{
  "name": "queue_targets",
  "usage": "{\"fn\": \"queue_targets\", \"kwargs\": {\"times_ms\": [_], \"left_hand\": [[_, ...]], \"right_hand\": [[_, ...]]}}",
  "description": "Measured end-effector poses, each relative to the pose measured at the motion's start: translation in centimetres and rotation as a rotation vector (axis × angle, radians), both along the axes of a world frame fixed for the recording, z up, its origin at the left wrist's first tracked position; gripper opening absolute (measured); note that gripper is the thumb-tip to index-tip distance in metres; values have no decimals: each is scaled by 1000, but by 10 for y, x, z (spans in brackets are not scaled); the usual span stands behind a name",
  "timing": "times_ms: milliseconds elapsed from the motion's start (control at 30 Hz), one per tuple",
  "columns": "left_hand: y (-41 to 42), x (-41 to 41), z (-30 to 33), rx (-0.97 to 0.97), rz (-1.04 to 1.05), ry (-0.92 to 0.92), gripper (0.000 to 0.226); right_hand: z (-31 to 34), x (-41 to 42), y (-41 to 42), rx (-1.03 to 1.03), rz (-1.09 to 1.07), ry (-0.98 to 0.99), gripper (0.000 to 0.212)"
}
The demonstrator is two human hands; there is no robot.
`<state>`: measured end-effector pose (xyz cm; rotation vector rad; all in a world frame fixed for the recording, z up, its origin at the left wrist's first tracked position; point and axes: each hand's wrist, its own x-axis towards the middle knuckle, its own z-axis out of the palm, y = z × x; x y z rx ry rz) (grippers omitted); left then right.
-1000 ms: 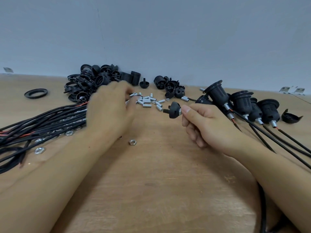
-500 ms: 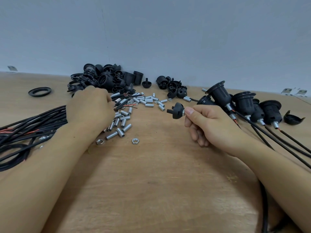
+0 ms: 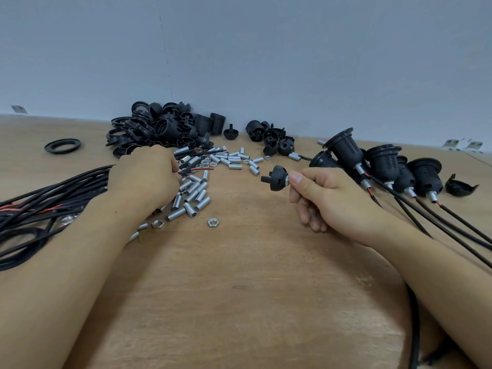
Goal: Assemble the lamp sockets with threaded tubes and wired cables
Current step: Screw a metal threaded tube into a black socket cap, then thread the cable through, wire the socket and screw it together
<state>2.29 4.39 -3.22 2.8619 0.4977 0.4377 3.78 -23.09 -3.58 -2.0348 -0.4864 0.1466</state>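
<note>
Right hand [image 3: 330, 201] held a black socket cap [image 3: 278, 177] up over the wooden counter [image 3: 253, 288] — thumb and forefinger pinching the metal threaded stub at the cap's right side, other fingers curled under. Left hand [image 3: 145, 179] sat knuckles-up over the left part of the threaded tubes [image 3: 195, 193], fingertips at a black cable end [image 3: 198, 170] with red wire showing; fingers curled down, but whether that grip actually pinched the cable could not be told. More tubes scattered further back toward centre, with a few hex nuts [image 3: 213, 222] near the hand. Bundle of black cables [image 3: 40, 203] lay at left, running under the left forearm. Pile of black socket parts [image 3: 162, 129] at far left-centre, smaller cluster [image 3: 271, 137] far centre, single black ring [image 3: 62, 145] far left. Assembled sockets [image 3: 383, 166] with cables lay in a row at right — loose cap half [image 3: 460, 185] just beyond them.
</note>
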Motion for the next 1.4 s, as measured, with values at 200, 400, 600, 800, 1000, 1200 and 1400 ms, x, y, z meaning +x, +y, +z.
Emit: {"fn": "queue_targets", "kwargs": {"times_ms": [200, 400, 600, 800, 1000, 1200, 1400], "left_hand": [[-2, 1, -4, -88, 6, -46, 15], [-2, 3, 2, -73, -27, -74, 8], [-2, 4, 0, -57, -50, -31, 17], [1, 2, 3, -53, -43, -26, 9], [-4, -3, 5, -104, -61, -58, 15], [-14, -8, 11, -114, -124, -395, 9], [-18, -5, 3, -142, -341, -458, 14]], "right_hand": [[0, 1, 0, -7, 1, 2, 40], [-1, 2, 0, -15, 7, 1, 40], [-2, 2, -1, -17, 14, 5, 39], [-3, 3, 0, -19, 19, 3, 39], [-4, 4, 0, -17, 29, 3, 40], [-4, 4, 0, -6, 19, 5, 39], [-3, 2, 1, 10, 18, -2, 38]]}}
